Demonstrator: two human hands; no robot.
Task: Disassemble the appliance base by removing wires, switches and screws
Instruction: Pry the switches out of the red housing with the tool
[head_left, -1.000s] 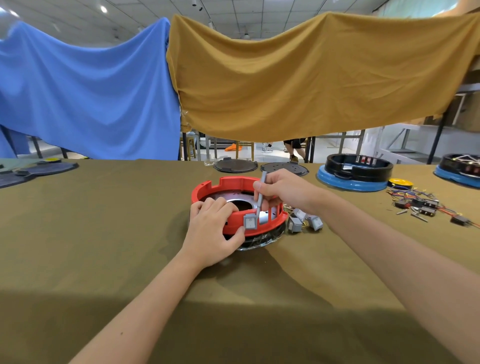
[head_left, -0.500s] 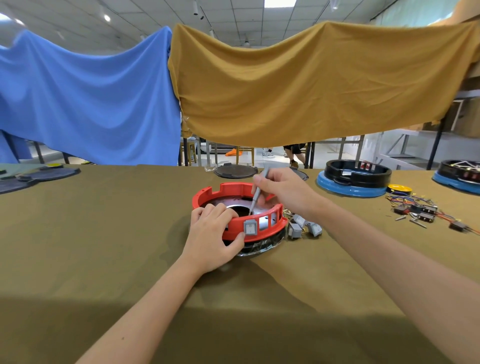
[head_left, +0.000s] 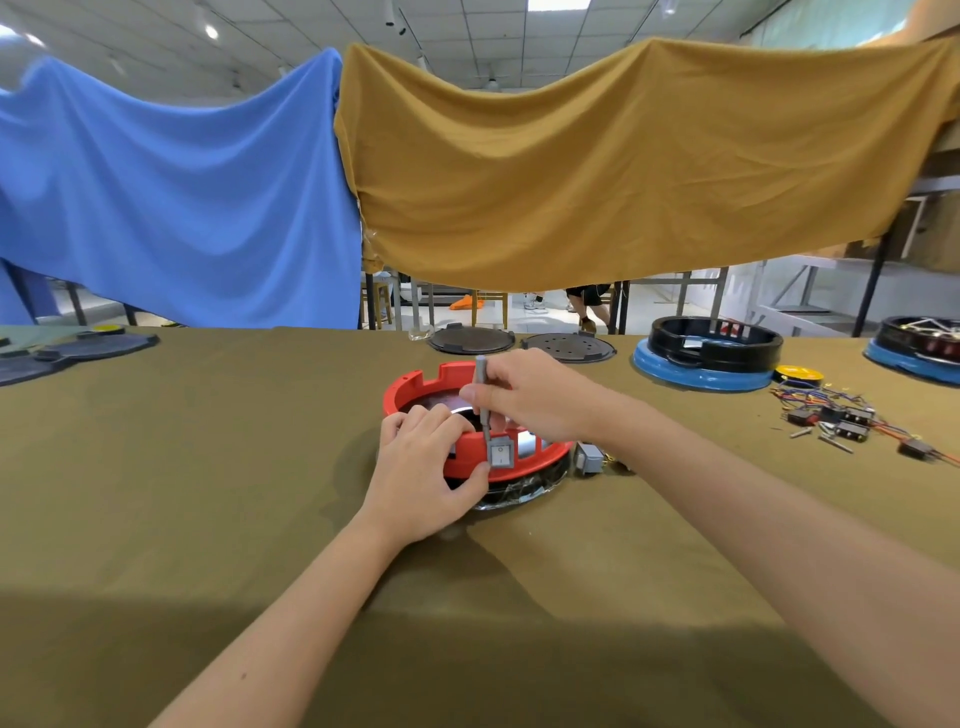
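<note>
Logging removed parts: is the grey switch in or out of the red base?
In: the grey switch sits in the red base wall, facing outward.

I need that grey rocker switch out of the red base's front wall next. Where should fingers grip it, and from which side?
Judging by its pose, grip the grey switch by its square bezel, left and right edges, coming from the near outer side of the red base. Its face stands proud of the wall there. The left hand steadies the rim beside it; the right hand holds the screwdriver just above.
</note>
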